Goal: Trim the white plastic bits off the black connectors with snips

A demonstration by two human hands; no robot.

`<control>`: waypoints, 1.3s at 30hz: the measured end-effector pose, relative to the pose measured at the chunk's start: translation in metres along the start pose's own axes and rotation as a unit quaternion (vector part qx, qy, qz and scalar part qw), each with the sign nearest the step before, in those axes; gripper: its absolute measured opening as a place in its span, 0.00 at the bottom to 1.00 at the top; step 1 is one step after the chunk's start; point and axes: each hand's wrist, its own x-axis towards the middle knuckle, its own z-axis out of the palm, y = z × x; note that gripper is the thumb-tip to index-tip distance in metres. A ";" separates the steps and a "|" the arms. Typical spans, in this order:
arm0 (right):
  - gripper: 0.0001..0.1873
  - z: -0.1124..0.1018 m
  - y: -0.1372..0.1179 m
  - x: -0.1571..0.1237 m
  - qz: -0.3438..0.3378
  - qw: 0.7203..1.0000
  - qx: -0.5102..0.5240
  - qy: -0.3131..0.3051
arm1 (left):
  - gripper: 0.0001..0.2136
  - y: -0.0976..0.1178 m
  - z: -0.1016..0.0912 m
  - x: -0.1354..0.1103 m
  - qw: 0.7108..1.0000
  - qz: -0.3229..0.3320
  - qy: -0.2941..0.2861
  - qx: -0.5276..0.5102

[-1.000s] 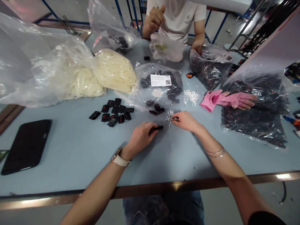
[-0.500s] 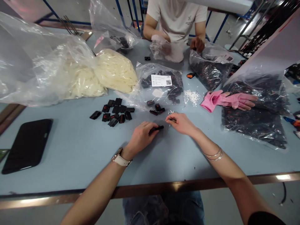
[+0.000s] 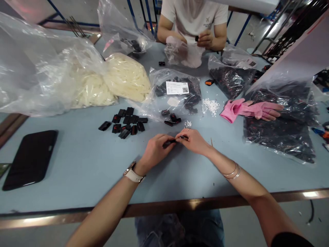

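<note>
My left hand [image 3: 157,150] is closed around a black plastic connector housing [image 3: 169,142], held just over the blue-grey table. At the housing's right end, the fingers of my right hand [image 3: 193,140] are pinched together. What they pinch is too small and too covered to name. Just beyond my right fingers lies a small heap of white pins [image 3: 188,124]. A few black housings [image 3: 172,120] lie in front of my hands. To the left, several more black connector housings [image 3: 128,121] are scattered in a group, some with red parts.
A labelled clear bag of black parts [image 3: 177,89] lies ahead, with a larger white pile [image 3: 211,107] beside it. Pink gloves [image 3: 252,110] rest on bags at right. Bags of cream pieces [image 3: 127,77] and a black tablet [image 3: 31,159] are left. A co-worker [image 3: 192,24] sits opposite.
My right hand has moved left from near the small white heap to the housing in my left hand. The co-worker's hand has lifted from a bag, holding a small black part.
</note>
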 end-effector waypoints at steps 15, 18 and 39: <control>0.08 0.002 0.007 0.001 0.009 0.998 0.043 0.035 | 0.05 -0.002 -0.001 0.001 0.998 -0.038 0.009 -0.038; 0.10 -0.001 0.007 0.002 0.044 0.997 0.045 0.042 | 0.05 -0.003 0.000 0.001 1.000 -0.013 0.012 -0.022; 0.16 0.002 0.004 -0.001 0.042 0.991 0.124 0.012 | 0.10 -0.002 0.001 0.001 0.996 -0.076 0.019 -0.049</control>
